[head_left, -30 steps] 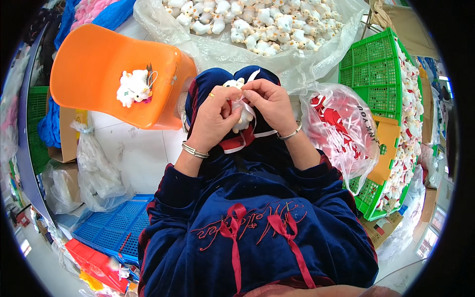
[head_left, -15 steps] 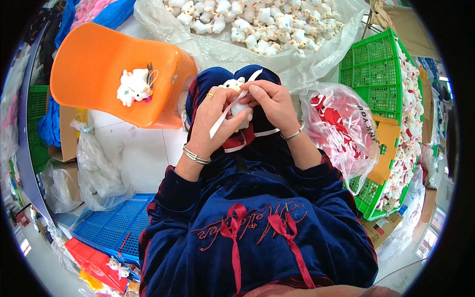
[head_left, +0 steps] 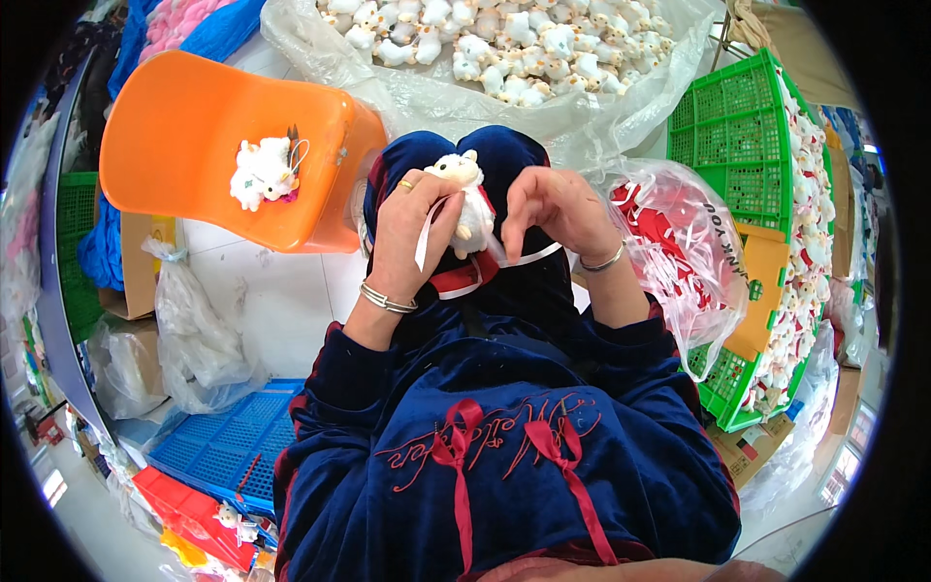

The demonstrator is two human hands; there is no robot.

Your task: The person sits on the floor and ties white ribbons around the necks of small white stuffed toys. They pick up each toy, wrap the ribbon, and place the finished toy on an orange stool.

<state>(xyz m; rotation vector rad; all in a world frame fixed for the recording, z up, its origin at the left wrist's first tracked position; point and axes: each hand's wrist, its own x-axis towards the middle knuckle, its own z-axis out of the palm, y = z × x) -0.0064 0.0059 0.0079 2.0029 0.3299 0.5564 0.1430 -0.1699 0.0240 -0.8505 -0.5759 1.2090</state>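
A small white plush toy with dark eyes and red cloth at its side is upright over my lap. My left hand is closed round its left side. From under those fingers hangs a narrow white ribbon. My right hand is just right of the toy, apart from it, its fingers loosely bent and spread with nothing visible in them. On my lap below the toy lies a red cloth piece with a white ribbon running to the right.
An orange plastic chair at the left bears another white plush toy. Ahead is a plastic sheet with a heap of plush toys. To the right are a clear bag of red pieces and a green crate.
My right hand has let go of the white ribbon at the toy's neck and moved right. The left hand stays on the toy, which now shows more fully.
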